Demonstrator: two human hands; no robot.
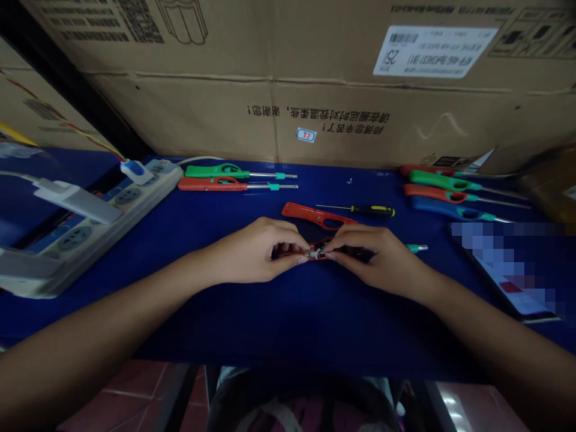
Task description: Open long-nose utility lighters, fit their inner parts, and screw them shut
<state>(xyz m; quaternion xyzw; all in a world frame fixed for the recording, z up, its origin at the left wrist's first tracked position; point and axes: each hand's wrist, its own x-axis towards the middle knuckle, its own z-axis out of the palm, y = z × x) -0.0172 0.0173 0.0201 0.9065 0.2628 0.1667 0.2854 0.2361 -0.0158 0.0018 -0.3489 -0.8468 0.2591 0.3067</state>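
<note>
Head view: I see the left hand [258, 252] and right hand [389, 259] meeting almost tip to tip, both closed in narrow pinches on an opened lighter [321, 256] mid-table. From there, a red shell [299, 210] lies just beyond at twelve o'clock and a screwdriver [372, 210] between one and two. Two lighters [198, 184] rest towards eleven, four more [429, 193] at two, a power strip [135, 213] towards ten.
</note>
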